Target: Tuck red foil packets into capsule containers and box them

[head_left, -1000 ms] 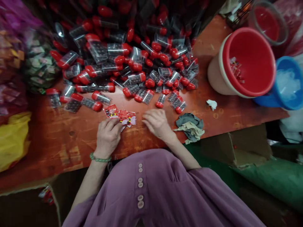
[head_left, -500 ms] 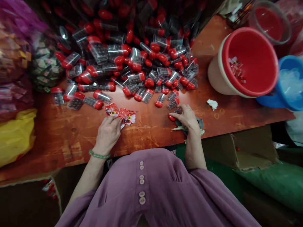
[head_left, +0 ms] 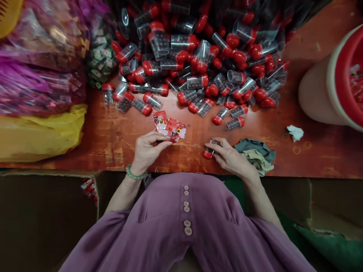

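Note:
My right hand [head_left: 231, 156] has its fingers closed around a small clear plastic tube with a red rounded cap [head_left: 208, 153], held low at the table, cap end toward me. My left hand [head_left: 149, 149] is pinched, thumb against fingers, at the near edge of some small red printed packets [head_left: 177, 128]; whatever lies between the fingertips is hidden. Beyond both hands spreads a big heap of similar red-capped tubes [head_left: 197, 82], with dark dots showing on or in them. One loose tube [head_left: 235, 124] lies at the heap's near edge.
Crumpled dark and pale green cloths [head_left: 256, 151] lie beside my right wrist. Farther right are a white scrap [head_left: 295, 133], rubber bands [head_left: 296, 150] and a red-and-white bucket [head_left: 320, 90]. Filled bags and a yellow bag [head_left: 42, 132] crowd the left. Open cardboard boxes [head_left: 48, 211] stand below the table edge.
The view has swung to the right. My right hand has drawn the tube toward me and left, away from the cloths. My left hand has turned, its thumb now showing against the fingers.

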The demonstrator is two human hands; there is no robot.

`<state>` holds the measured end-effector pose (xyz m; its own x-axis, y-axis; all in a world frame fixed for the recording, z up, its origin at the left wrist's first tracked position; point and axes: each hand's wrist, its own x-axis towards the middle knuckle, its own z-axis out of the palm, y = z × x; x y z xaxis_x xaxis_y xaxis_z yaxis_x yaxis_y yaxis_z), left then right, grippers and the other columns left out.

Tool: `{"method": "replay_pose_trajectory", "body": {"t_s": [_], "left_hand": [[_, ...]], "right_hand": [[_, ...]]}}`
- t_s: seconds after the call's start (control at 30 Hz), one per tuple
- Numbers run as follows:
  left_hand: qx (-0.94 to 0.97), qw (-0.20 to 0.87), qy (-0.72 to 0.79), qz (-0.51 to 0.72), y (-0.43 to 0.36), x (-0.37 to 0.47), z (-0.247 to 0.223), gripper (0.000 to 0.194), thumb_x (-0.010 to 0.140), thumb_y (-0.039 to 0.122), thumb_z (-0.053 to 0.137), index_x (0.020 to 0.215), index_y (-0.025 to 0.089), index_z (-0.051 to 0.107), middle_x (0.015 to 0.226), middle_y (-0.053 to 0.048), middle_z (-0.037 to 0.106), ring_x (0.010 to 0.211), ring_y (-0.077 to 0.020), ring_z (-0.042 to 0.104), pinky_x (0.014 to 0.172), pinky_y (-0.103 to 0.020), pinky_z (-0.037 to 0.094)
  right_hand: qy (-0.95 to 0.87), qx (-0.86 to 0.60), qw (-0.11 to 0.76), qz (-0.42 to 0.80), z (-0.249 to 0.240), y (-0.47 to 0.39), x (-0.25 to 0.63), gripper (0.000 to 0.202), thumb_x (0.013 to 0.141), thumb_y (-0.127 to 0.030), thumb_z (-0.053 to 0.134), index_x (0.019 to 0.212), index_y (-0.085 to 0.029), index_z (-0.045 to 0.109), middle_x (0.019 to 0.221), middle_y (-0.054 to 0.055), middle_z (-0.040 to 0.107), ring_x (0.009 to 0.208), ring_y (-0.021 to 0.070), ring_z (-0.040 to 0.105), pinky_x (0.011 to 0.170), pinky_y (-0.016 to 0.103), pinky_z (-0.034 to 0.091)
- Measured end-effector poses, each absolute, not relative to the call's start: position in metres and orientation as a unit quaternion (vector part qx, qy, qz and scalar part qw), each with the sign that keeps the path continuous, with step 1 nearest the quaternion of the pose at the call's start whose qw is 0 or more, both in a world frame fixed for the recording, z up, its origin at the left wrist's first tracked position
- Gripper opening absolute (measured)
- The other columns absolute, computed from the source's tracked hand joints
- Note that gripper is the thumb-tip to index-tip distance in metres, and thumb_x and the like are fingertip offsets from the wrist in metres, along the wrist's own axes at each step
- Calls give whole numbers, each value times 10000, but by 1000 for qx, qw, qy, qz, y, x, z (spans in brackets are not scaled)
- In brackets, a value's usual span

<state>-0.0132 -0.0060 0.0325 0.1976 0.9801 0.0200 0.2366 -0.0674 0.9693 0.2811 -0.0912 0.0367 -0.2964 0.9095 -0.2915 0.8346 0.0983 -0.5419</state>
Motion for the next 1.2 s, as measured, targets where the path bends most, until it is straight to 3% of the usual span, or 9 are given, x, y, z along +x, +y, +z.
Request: {"method": "replay_pose_trajectory", "body": {"t_s": [0.1, 0.17, 0.33, 0.43, 0.57, 0.63, 1.0, 1.2], "left_hand": [[592, 508, 479, 402, -13, -14, 33, 104, 680, 231, 852, 768, 233, 796, 749, -20, 749, 691, -137, 673, 690, -265, 542], [584, 526, 470, 402, -17, -15, 32, 131, 674, 228, 859, 792, 234, 801, 767, -21, 750, 706, -136, 672, 712, -270, 546], [574, 541, 472, 394, -27, -15, 24, 180, 664, 256, 870, 830, 224, 806, 803, -32, 751, 723, -141, 663, 672, -263, 532], [578, 543, 462, 399, -32, -15, 18, 191, 674, 250, 868, 854, 230, 809, 801, -32, 753, 719, -137, 665, 644, -249, 522], [591, 538, 440, 411, -35, -15, 14, 193, 685, 235, 866, 869, 232, 808, 789, -29, 753, 698, -123, 665, 643, -236, 526], [601, 534, 432, 409, -36, -15, 15, 192, 690, 239, 865, 873, 224, 806, 794, -35, 754, 705, -127, 669, 669, -246, 542], [612, 544, 428, 382, -41, -17, 5, 85, 751, 256, 814, 823, 214, 800, 774, -41, 752, 713, -138, 676, 694, -256, 552], [596, 582, 439, 335, -43, -17, 2, 88, 773, 269, 777, 828, 203, 799, 806, -48, 761, 725, -142, 680, 711, -259, 543]], "right_hand": [[-770, -564, -3, 299, 34, -97, 273, 518, 892, -68, 439, 1363, -243, 560, 1446, 144, 434, 1163, 271, 637, 953, 425, 574], [-784, -559, -32, 269, 30, -98, 268, 489, 929, -93, 428, 1382, -235, 543, 1429, 161, 457, 1066, 267, 677, 860, 402, 600], [-795, -567, -36, 214, 22, -93, 257, 316, 1015, -297, 427, 1231, -150, 605, 1080, 149, 626, 860, 253, 676, 749, 385, 580], [-791, -570, 49, 218, 25, -87, 252, 283, 1026, -295, 409, 1095, -119, 618, 957, 141, 642, 847, 254, 650, 778, 392, 562], [-768, -522, 224, 296, 43, -76, 240, 205, 1018, -237, 439, 1154, -168, 577, 1023, 107, 655, 935, 215, 639, 831, 351, 551], [-774, -482, 241, 332, 53, -71, 232, 213, 1019, -232, 442, 1188, -192, 565, 1044, 93, 662, 944, 202, 642, 833, 341, 552], [-806, -468, 57, 359, 59, -58, 222, 357, 1024, -295, 431, 1333, -164, 554, 1112, 136, 698, 984, 259, 696, 870, 436, 589], [-806, -431, 23, 405, 59, -53, 220, 382, 1022, -291, 453, 1377, -200, 560, 1227, 106, 712, 1081, 243, 702, 935, 414, 578]]}}
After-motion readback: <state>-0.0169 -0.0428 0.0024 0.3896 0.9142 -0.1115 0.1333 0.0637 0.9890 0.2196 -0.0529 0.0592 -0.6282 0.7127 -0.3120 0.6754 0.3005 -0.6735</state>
